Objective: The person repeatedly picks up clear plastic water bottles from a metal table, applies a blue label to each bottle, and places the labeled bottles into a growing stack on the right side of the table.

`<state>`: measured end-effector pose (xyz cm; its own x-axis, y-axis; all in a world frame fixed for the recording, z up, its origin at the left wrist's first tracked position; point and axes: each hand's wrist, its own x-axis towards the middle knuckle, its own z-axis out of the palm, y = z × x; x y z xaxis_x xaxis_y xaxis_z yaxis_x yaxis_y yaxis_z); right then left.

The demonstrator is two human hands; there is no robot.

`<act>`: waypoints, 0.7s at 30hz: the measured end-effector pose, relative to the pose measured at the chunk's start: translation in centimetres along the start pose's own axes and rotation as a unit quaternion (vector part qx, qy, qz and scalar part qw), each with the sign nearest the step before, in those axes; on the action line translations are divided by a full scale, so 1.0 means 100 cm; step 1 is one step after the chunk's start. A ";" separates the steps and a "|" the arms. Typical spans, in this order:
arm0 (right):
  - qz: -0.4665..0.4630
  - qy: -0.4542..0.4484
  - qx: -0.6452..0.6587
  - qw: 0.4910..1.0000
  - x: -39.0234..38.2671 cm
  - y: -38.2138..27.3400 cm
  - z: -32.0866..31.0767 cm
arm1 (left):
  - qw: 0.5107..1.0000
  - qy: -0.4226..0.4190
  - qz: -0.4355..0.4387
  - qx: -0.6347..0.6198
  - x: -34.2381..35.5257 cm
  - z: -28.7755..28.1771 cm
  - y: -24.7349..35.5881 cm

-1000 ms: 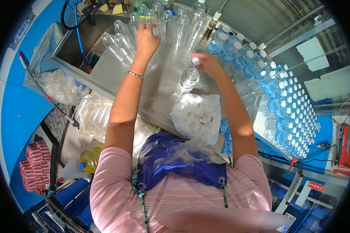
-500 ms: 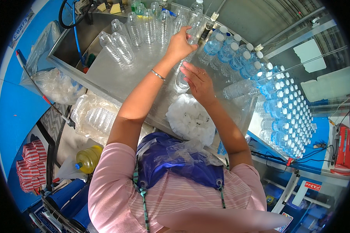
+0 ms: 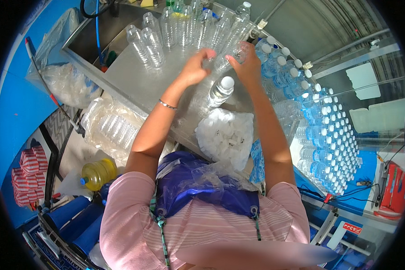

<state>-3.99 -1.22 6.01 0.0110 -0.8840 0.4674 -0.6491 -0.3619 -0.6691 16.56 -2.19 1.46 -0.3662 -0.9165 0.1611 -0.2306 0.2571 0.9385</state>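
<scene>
My right hand [image 3: 247,65] is closed round a clear uncapped plastic bottle [image 3: 223,63], beyond the near part of a steel counter [image 3: 121,81]. To its left my left hand [image 3: 195,67] holds nothing, thumb and fingers apart in a curve facing that bottle. Just nearer me stands a clear bottle with a white cap [image 3: 219,92], touched by neither hand. Several empty uncapped bottles [image 3: 168,29] stand in a group along the back of the counter. Close to my body, a clear plastic bag of white caps [image 3: 225,135] rests at the counter's near edge.
Blue-labelled capped bottles [image 3: 274,65] line the right side, with many more packed rows [image 3: 324,135] beyond. A steel sink [image 3: 92,40] is at the far left. Wrapped empty bottles [image 3: 112,128] lie below the left counter edge, near a yellow jug [image 3: 99,174].
My left hand has come down off a bottle and moved left. My right hand has gone up and right to a bottle. The near bottle, partly hidden before, now shows its white cap.
</scene>
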 end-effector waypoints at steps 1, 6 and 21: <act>-0.014 -0.002 -0.046 0.999 0.001 0.000 0.000 | 0.995 -0.083 0.043 -0.032 -0.015 0.008 -0.002; -0.044 -0.006 -0.092 0.995 0.012 0.003 0.006 | 0.997 -0.054 0.031 -0.036 -0.065 0.054 0.002; -0.045 -0.053 -0.084 0.994 0.013 0.003 0.005 | 0.967 0.231 -0.063 0.081 -0.055 -0.024 -0.033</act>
<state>-3.78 -2.68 6.09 0.1497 -0.8799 0.4509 -0.7595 -0.3943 -0.5174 21.46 1.27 -1.75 0.1083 -0.9733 0.2023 -0.3986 0.1439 0.9058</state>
